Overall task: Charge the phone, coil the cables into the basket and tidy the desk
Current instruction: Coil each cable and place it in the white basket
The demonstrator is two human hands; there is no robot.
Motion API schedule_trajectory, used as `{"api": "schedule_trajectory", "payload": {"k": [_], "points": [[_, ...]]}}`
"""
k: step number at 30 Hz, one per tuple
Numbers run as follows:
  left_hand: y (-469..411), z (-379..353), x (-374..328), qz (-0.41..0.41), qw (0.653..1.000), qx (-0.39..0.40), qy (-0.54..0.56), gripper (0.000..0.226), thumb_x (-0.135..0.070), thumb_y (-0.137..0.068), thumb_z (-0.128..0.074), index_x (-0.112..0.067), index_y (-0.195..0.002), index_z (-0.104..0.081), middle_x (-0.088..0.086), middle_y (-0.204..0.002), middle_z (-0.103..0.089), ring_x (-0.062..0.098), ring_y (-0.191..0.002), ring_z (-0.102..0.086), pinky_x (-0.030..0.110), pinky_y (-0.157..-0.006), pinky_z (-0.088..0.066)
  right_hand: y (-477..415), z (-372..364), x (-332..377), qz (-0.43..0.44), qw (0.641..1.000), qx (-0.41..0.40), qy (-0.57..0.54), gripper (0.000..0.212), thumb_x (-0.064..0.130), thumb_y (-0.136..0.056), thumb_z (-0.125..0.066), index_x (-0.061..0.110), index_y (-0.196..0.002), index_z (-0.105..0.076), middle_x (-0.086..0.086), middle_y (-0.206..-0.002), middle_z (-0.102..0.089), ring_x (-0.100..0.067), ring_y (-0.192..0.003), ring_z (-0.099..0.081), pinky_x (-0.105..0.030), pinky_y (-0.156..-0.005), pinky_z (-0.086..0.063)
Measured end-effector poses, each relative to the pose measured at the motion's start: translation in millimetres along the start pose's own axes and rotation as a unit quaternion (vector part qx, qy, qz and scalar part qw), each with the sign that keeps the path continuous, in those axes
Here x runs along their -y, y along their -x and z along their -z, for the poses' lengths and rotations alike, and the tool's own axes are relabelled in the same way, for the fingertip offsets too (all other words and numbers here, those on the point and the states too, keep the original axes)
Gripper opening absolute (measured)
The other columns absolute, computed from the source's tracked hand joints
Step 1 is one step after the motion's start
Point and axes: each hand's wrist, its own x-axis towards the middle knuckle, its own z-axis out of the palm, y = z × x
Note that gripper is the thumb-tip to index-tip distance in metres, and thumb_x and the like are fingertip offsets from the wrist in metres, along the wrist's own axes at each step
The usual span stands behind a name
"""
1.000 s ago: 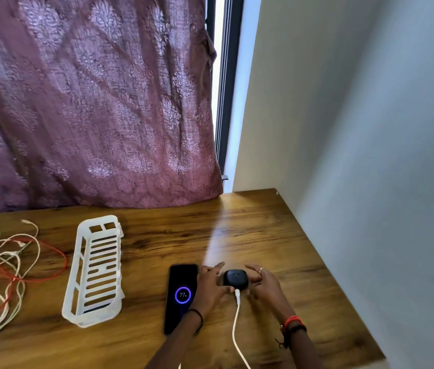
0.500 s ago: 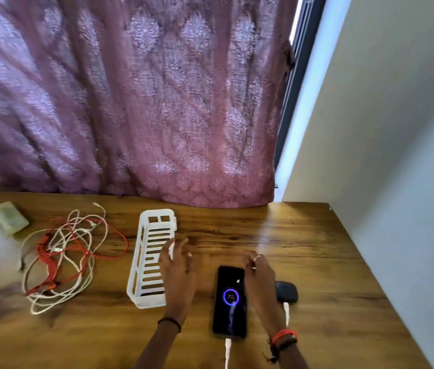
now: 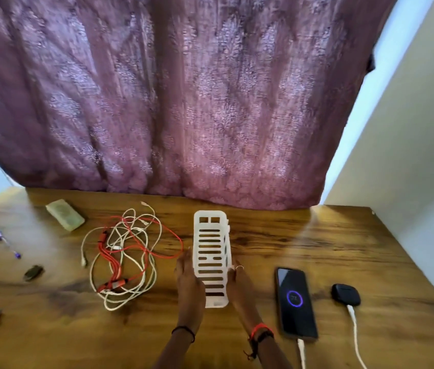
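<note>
Basket, mid-desk, long axis pointing away from me. My left hand lays straight fingers against its left wall. My right hand touches the right wall, though I cannot tell its grip. Phone, to the right, is plugged in and shows a charge ring, so that step looks done. Step in hand: positioning the basket. Next, the tangled cables at left need separating and coiling one by one.

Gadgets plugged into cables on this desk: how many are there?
2. The phone lies right of the basket, a white cable in its near end. The black case sits further right, on a second cable. Others may lie outside the view.
</note>
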Motion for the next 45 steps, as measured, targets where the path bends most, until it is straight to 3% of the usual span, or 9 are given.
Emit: {"api": "schedule_trajectory", "payload": {"k": [3,6,12,16,24,32,37,40,45], "points": [[-6,19,7,-0.008,0.999,0.039,0.000,0.062,0.021,-0.084,-0.029,-0.004,-0.141,-0.033,0.010,-0.144,-0.031,0.022,-0.133,-0.035,0.016,-0.102,-0.030,4,-17,9,-0.013,0.999,-0.047,-0.015,0.015,0.016,-0.100,-0.035,0.011,-0.091,-0.045,0.002,-0.081,-0.052,-0.019,-0.084,-0.056,-0.024,-0.067,-0.044],[-10,29,11,-0.008,0.993,0.111,0.037,0.045,0.013,-0.093,-0.029,-0.003,-0.132,-0.043,0.000,-0.118,-0.045,0.010,-0.105,-0.046,-0.003,-0.079,-0.039,4,-28,15,-0.025,0.996,-0.088,-0.014,0.016,0.016,-0.100,-0.035,0.011,-0.091,-0.047,-0.005,-0.086,-0.053,-0.022,-0.084,-0.057,-0.035,-0.073,-0.047],[-30,36,21,0.030,0.980,0.184,0.075,0.038,0.001,-0.097,-0.034,-0.008,-0.131,-0.049,0.003,-0.126,-0.056,0.014,-0.108,-0.055,0.003,-0.086,-0.042,-3,-33,22,-0.065,0.987,-0.131,-0.065,0.017,0.014,-0.099,-0.037,0.005,-0.099,-0.051,-0.009,-0.094,-0.056,-0.027,-0.089,-0.059,-0.043,-0.079,-0.052],[-40,35,15,0.030,0.972,0.216,0.083,0.038,-0.002,-0.098,-0.035,-0.007,-0.134,-0.047,0.006,-0.132,-0.053,0.013,-0.114,-0.050,-0.010,-0.073,-0.030,-14,-31,24,-0.088,0.983,-0.146,-0.074,0.010,0.012,-0.097,-0.040,0.010,-0.091,-0.048,-0.016,-0.098,-0.060,-0.032,-0.091,-0.061,-0.052,-0.083,-0.052],[-56,15,8,0.071,0.961,0.241,0.117,0.041,-0.008,-0.098,-0.038,-0.015,-0.138,-0.043,0.004,-0.138,-0.050,0.021,-0.126,-0.049,0.032,-0.104,-0.042,-31,-18,30,-0.086,0.980,-0.163,-0.072,0.020,0.008,-0.096,-0.038,0.001,-0.108,-0.053,-0.015,-0.104,-0.059,-0.029,-0.094,-0.060,-0.043,-0.084,-0.052],[-68,8,15,0.084,0.951,0.264,0.135,0.041,-0.008,-0.096,-0.043,-0.016,-0.137,-0.046,0.003,-0.136,-0.053,0.019,-0.124,-0.051,0.033,-0.103,-0.045,-39,-18,24,-0.083,0.981,-0.165,-0.060,0.019,0.008,-0.097,-0.039,0.001,-0.109,-0.052,-0.016,-0.104,-0.060,-0.027,-0.089,-0.060,-0.041,-0.078,-0.054],[-82,33,13,0.076,0.945,0.274,0.160,0.036,-0.007,-0.096,-0.045,-0.022,-0.129,-0.046,-0.017,-0.113,-0.050,0.000,-0.105,-0.050,0.006,-0.076,-0.046,-48,-14,25,0.026,0.972,-0.233,0.023,0.018,0.008,-0.094,-0.046,0.006,-0.109,-0.057,-0.015,-0.096,-0.065,-0.031,-0.089,-0.062,-0.050,-0.079,-0.054],[-106,47,25,0.047,0.966,0.224,0.116,0.029,-0.014,-0.096,-0.047,-0.020,-0.124,-0.054,-0.006,-0.120,-0.057,0.006,-0.108,-0.053,0.017,-0.085,-0.044,-51,-15,43,0.106,0.957,-0.270,0.011,0.020,0.017,-0.095,-0.048,0.014,-0.112,-0.058,-0.008,-0.107,-0.061,-0.024,-0.102,-0.056,-0.043,-0.089,-0.050],[-156,79,43,-0.018,0.991,0.125,0.037,0.023,-0.006,-0.092,-0.050,-0.007,-0.110,-0.065,0.012,-0.109,-0.066,0.022,-0.096,-0.061,0.019,-0.077,-0.042,-56,-35,94,0.224,0.945,-0.237,-0.009,0.023,0.013,-0.095,-0.049,0.013,-0.114,-0.062,0.000,-0.114,-0.062,-0.014,-0.105,-0.056,-0.030,-0.096,-0.043]]}}
